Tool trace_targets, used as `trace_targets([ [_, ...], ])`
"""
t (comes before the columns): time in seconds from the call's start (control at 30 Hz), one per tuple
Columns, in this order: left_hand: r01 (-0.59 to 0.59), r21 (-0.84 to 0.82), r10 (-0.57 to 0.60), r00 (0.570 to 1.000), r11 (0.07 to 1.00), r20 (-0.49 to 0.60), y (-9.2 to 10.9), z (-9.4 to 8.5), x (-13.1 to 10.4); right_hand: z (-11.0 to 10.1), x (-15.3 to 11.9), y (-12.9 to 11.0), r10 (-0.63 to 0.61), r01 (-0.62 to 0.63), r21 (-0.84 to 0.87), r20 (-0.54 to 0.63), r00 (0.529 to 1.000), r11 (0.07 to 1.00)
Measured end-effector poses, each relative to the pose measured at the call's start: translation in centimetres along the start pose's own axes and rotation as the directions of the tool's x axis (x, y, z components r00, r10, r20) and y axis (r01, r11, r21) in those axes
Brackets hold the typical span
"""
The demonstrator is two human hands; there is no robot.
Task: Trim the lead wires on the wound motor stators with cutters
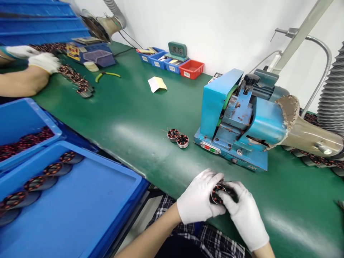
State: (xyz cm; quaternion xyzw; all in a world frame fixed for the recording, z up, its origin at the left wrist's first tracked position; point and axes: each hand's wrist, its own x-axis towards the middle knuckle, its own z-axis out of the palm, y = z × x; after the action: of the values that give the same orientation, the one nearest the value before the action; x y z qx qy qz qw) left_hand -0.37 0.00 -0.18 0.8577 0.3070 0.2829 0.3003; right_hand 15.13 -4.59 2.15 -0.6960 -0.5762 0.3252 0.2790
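Note:
Near the table's front edge, my left hand (pixel 202 197), in a white glove, is wrapped round a round metal part with copper windings (pixel 218 194). My right hand (pixel 243 208), also gloved, closes on the same part from the right, its thumb at the wound face. Dark fingertips show on the right glove, and some fingers behind the part are hidden. Two similar wound parts (pixel 182 140) lie side by side on the green table (pixel 129 107), left of a blue machine (pixel 231 118).
A blue tray (pixel 80 208) at the left holds a row of wound parts. Another person's gloved hands (pixel 44 62) touch parts at the upper left. Green-handled pliers (pixel 107 74), a folded paper (pixel 157 84), a red bin (pixel 191 68) and a clock (pixel 177 49) stand or lie farther back.

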Motion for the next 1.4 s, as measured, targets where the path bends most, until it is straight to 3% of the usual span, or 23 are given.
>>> trace_targets([
  [0.13,0.031,-0.036,-0.026,0.993,0.999,0.113,-0.4,-0.3,-0.1,1.4,0.0,-0.9,-0.051,0.047,-0.086,-0.044,0.998,0.995],
  [0.3,0.11,-0.024,-0.108,0.992,0.994,0.066,-0.1,0.1,0.0,0.6,-1.7,0.9,-0.125,0.123,-0.025,-0.209,0.97,0.992],
  [0.4,0.119,-0.038,-0.117,0.992,0.992,0.039,0.1,0.1,0.3,0.7,-1.7,1.8,-0.09,0.06,-0.108,-0.303,0.949,0.992],
  [0.57,0.127,-0.091,-0.118,0.988,0.988,0.097,0.3,-0.3,0.9,1.3,-0.4,2.9,-0.039,-0.001,-0.165,-0.242,0.97,0.986],
  [0.67,0.115,-0.101,-0.109,0.992,0.988,0.055,0.3,-0.2,0.8,0.1,-0.6,3.7,0.003,-0.065,-0.214,-0.281,0.96,0.975],
  [0.77,0.102,-0.092,-0.098,0.994,0.991,0.038,0.1,-0.1,0.5,-1.4,-1.5,3.9,0.032,-0.087,-0.138,-0.355,0.934,0.987],
  [0.87,0.071,-0.102,-0.066,0.996,0.992,0.057,0.0,-0.3,0.3,-1.1,-2.2,2.7,-0.211,0.184,-0.122,-0.257,0.943,0.975],
  [0.97,0.063,-0.122,-0.054,0.996,0.991,0.074,-0.2,-0.6,0.1,0.5,-2.6,1.2,-0.466,0.414,-0.282,-0.153,0.871,0.866],
  [1.17,0.148,-0.112,-0.142,0.988,0.983,0.066,0.0,-0.6,0.4,1.5,-3.1,2.0,-0.506,0.399,-0.359,-0.285,0.814,0.844],
  [1.27,0.15,-0.141,-0.14,0.987,0.979,0.078,0.0,-0.6,0.5,1.2,-3.1,3.2,-0.454,0.34,-0.359,-0.307,0.836,0.869],
  [1.4,0.031,-0.252,-0.023,0.999,0.967,0.036,-0.5,-1.1,0.1,1.5,-2.8,4.3,-0.347,0.269,-0.303,-0.245,0.905,0.914],
])
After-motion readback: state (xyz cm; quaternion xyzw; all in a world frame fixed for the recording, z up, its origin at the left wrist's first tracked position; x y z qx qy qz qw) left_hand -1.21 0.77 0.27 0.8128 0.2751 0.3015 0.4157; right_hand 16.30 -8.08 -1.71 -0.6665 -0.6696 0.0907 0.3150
